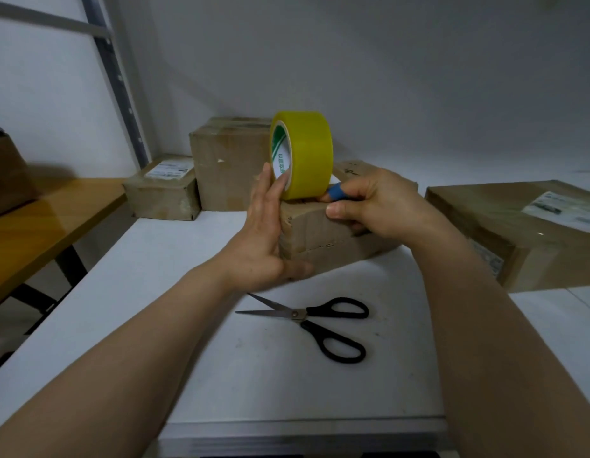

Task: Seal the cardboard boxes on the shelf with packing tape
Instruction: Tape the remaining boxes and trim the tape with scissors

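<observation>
**A:** Tape roll (307, 153), where?

**B:** Yellow, standing on edge on top of the box (336, 241), at its left end. The box sits mid-shelf (174, 325) on the white board, with one corner turned toward the camera.

**A:** Left grip (264, 233)?

**B:** Spread open, holding nothing. Fingers are straight and the palm lies flat against the box's left end. The fingertips reach up and touch the side of the roll at its core.

**A:** Right grip (379, 206)?

**B:** Fingers curled. The index tip, wrapped in blue, touches the roll's lower right edge. The thumb presses the box's upper front edge just below it. Cannot tell whether a tape end is pinched between them; too fine to see.

**A:** Anything else on the shelf?

**B:** Scissors (320, 320), black handles, blades partly apart, lying flat just in front of the box, between the two forearms. At the rear stands a tall box (227, 166). A small box (161, 193) with a white label sits against its left side. A wide box (518, 236), also labelled, lies at the right, near the right forearm. One more carton shows behind the right grip, mostly hidden.

**A:** Off the shelf?

**B:** A wooden surface (39, 223) lies beyond the shelf's left edge.
</observation>
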Demonstrator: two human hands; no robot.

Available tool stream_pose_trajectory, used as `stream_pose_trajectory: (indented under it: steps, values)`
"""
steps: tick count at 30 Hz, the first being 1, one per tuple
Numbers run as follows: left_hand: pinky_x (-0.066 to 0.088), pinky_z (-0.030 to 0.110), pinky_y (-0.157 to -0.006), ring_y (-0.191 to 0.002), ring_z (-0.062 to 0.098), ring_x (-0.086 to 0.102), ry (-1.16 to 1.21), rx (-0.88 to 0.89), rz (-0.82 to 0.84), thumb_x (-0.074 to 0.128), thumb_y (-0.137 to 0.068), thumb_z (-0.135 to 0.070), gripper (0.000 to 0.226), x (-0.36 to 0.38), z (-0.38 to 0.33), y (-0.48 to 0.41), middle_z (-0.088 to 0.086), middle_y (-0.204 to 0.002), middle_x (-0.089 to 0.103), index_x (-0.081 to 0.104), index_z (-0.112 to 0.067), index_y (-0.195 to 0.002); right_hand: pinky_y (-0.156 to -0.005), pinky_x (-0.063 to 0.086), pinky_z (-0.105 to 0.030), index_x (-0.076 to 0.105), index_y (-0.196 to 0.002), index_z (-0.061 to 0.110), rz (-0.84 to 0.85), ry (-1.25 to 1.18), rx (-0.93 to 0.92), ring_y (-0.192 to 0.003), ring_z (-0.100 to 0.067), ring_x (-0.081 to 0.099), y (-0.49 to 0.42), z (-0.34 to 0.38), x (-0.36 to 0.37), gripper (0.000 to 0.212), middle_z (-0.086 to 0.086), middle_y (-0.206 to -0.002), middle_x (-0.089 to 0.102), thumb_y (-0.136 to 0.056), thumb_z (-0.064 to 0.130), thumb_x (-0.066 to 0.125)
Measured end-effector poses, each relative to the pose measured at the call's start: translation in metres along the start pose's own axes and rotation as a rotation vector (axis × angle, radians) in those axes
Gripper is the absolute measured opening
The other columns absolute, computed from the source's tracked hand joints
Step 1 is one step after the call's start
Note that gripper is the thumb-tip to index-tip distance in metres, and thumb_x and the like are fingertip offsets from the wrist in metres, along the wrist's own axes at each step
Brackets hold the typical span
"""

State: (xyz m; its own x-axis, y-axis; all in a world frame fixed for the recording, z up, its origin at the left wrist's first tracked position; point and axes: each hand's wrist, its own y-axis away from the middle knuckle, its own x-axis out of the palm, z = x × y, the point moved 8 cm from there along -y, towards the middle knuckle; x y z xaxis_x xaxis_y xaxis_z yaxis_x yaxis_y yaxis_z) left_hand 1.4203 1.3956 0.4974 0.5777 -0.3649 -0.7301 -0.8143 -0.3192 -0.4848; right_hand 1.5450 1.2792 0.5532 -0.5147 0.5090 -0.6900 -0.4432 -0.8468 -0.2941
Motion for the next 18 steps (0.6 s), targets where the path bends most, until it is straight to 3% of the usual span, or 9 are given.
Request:
stream_pose_trajectory:
  steps: [5,7,9,10,12,15,18]
  values:
    - [0.011,0.054,-0.125,-0.153,0.012,-0.019,0.070,-0.005,-0.065,0.075,-0.072,-0.057,0.117,-0.001,0.000,0.001,-0.003,-0.167,-0.019,0.004,-0.026,-0.160,-0.090,0.056,-0.051,0.076,-0.109,0.021,-0.011,-0.016,-0.019,-0.093,-0.024,0.069,0.000,-0.002,0.002,0.021,-0.006,-0.098,0.073,-0.088,0.027,0.076]
    - [0.013,0.055,-0.124,-0.154,0.016,-0.016,0.092,-0.001,-0.078,0.077,-0.073,-0.050,0.113,-0.001,-0.002,0.000,-0.004,-0.166,-0.018,0.007,-0.026,-0.159,-0.098,0.051,-0.047,0.069,-0.119,0.019,0.034,0.075,-0.032,-0.112,-0.025,0.062,0.001,-0.005,0.005,0.039,-0.005,-0.118,0.068,-0.083,0.032,0.080]
    - [0.012,0.053,-0.125,-0.154,0.015,-0.015,0.107,-0.011,-0.074,0.079,-0.073,-0.045,0.114,0.000,-0.003,0.001,-0.006,-0.165,-0.020,0.006,-0.026,-0.158,-0.113,0.034,-0.042,0.052,-0.141,0.024,0.120,0.325,-0.052,-0.143,-0.026,0.033,0.003,-0.008,0.013,0.072,-0.001,-0.158,0.038,-0.078,0.035,0.084]
    - [0.012,0.052,-0.125,-0.154,0.014,-0.016,0.110,-0.016,-0.067,0.080,-0.072,-0.044,0.115,-0.001,-0.002,0.001,-0.007,-0.165,-0.021,0.006,-0.027,-0.158,-0.118,0.025,-0.044,0.041,-0.149,0.029,0.123,0.400,-0.046,-0.150,-0.026,0.017,0.002,-0.010,0.015,0.084,0.001,-0.167,0.018,-0.077,0.036,0.084]
    - [0.012,0.052,-0.125,-0.154,0.014,-0.016,0.115,-0.028,-0.052,0.082,-0.070,-0.042,0.118,-0.001,-0.001,0.002,-0.009,-0.165,-0.022,0.004,-0.029,-0.158,-0.121,0.017,-0.049,0.027,-0.157,0.037,0.071,0.405,0.028,-0.154,-0.028,0.001,0.001,-0.016,0.014,0.097,0.002,-0.170,-0.002,-0.078,0.037,0.084]
    - [0.014,0.055,-0.124,-0.155,0.017,-0.012,0.114,-0.028,-0.049,0.083,-0.067,-0.042,0.122,-0.001,-0.001,0.001,-0.008,-0.165,-0.021,0.004,-0.028,-0.158,-0.121,0.017,-0.052,0.021,-0.158,0.040,0.035,0.410,0.080,-0.154,-0.029,-0.002,-0.001,-0.022,0.015,0.102,0.002,-0.170,-0.005,-0.078,0.040,0.084]
    - [0.016,0.055,-0.124,-0.155,0.017,-0.009,0.119,-0.014,-0.059,0.085,-0.067,-0.041,0.121,0.000,-0.001,0.001,-0.008,-0.166,-0.018,0.007,-0.028,-0.158,-0.120,0.020,-0.048,0.028,-0.157,0.032,0.013,0.432,0.030,-0.151,-0.028,0.007,-0.002,-0.024,0.014,0.097,0.000,-0.169,0.010,-0.077,0.044,0.082]
